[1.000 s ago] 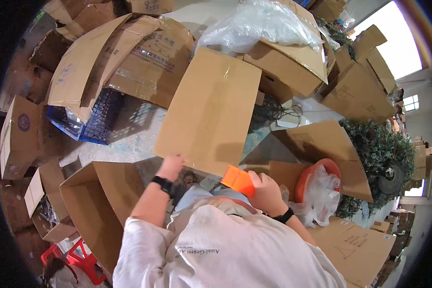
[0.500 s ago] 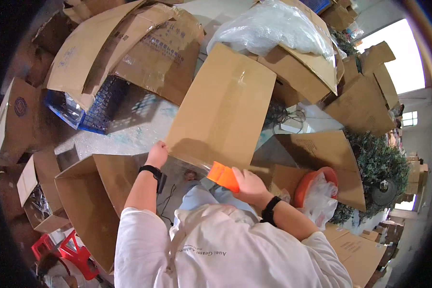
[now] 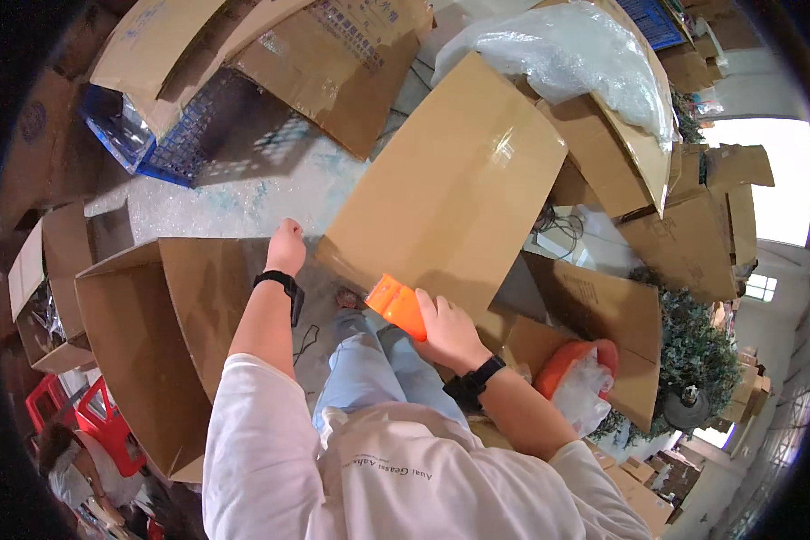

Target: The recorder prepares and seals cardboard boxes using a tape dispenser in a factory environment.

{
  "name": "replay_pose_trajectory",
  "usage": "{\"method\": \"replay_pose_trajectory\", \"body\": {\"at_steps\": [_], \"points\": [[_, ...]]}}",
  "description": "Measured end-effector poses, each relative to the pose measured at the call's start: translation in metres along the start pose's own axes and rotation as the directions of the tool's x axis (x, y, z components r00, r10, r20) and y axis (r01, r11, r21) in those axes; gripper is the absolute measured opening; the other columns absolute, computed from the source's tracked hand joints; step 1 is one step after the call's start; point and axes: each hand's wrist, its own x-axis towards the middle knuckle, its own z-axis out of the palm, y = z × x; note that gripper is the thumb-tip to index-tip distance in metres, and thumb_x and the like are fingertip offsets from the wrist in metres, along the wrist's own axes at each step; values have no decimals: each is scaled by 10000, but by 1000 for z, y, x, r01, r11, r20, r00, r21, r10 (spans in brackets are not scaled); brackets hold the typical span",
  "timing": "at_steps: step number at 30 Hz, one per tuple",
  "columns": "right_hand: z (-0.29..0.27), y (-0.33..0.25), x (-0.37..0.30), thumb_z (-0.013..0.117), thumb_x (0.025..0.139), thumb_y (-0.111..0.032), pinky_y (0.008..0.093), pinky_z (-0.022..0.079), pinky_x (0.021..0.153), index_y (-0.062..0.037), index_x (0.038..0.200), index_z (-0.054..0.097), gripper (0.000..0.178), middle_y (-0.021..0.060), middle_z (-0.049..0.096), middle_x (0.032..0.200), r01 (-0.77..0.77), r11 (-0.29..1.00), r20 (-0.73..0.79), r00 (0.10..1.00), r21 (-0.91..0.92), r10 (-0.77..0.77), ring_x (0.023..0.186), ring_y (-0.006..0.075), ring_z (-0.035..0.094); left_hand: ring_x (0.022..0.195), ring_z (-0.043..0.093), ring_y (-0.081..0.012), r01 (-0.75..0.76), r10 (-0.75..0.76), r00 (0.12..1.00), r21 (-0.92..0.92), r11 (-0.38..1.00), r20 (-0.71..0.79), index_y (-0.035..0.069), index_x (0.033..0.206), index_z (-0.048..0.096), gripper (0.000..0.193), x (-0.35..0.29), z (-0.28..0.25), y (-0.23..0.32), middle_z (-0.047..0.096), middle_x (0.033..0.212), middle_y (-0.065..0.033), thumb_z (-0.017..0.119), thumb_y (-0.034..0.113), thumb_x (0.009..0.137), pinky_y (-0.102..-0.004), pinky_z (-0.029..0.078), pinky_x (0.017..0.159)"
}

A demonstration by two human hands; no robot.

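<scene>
A closed brown carton (image 3: 441, 189) stands in front of me, with a shiny strip of clear tape along its top face. In my right hand (image 3: 452, 335) is an orange tape dispenser (image 3: 398, 306), held at the carton's near edge. My left hand (image 3: 286, 245) is closed just left of the carton's near-left corner, with a small gap between them. Its curled fingers hide whatever may be inside.
An open carton (image 3: 144, 351) stands at my left, with a blue crate (image 3: 144, 166) beyond it. Bubble wrap (image 3: 567, 63) lies over cartons at the far right. To the right are an orange basin (image 3: 558, 364) with a plastic bag and green foliage (image 3: 697, 342). A person (image 3: 90, 477) is at lower left.
My left hand has come off the carton's near-left corner and moved slightly left. My right hand still holds the tape dispenser at the near edge. The whole view has shifted and tilted.
</scene>
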Motion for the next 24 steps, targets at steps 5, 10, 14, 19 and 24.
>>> {"method": "replay_pose_trajectory", "body": {"at_steps": [5, 10, 14, 19, 24], "points": [[1, -3, -2, 697, 635, -197, 408, 473, 711, 1, 1250, 345, 736, 177, 516, 913, -4, 1000, 40, 999, 8, 4, 839, 333, 560, 878, 522, -418, 5, -5, 1000, -15, 1000, 3, -5, 902, 501, 125, -10, 0, -12, 566, 898, -237, 439, 94, 858, -453, 414, 737], [14, 0, -2, 699, 611, -188, 413, 475, 687, 7, 1242, 364, 741, 168, 512, 892, 33, 999, -4, 999, 2, -32, 808, 329, 559, 888, 520, -421, 51, -51, 998, -17, 999, 23, -14, 920, 500, 132, -9, 23, -15, 573, 895, -245, 455, 95, 860, -449, 414, 742], [25, 1, -1, 704, 601, -182, 412, 475, 677, 3, 1247, 360, 755, 160, 511, 871, -1, 1000, -49, 999, -25, 0, 800, 325, 559, 1131, 406, -423, 217, -217, 976, 122, 968, -17, 28, 1172, 454, 399, -8, 39, -8, 419, 1225, -262, 547, 231, 841, -464, 373, 916], [36, 10, -10, 711, 595, -175, 406, 472, 667, -9, 1250, 367, 758, 149, 512, 871, 31, 999, -55, 998, -23, -33, 798, 317, 560, 1179, 369, -410, 498, -499, 865, 36, 866, 48, -10, 1298, 315, 707, -9, 23, -7, 344, 1301, -258, 629, 357, 782, -471, 350, 952], [38, 8, -11, 719, 619, -222, 414, 463, 702, -25, 1261, 362, 761, 145, 512, 907, -51, 998, -1, 999, -40, 51, 832, 311, 557, 1117, 424, -406, 172, -176, 964, -37, 984, -202, -15, 1209, 443, 460, -26, 33, 1, 457, 1181, -260, 553, 236, 841, -453, 364, 931]]}}
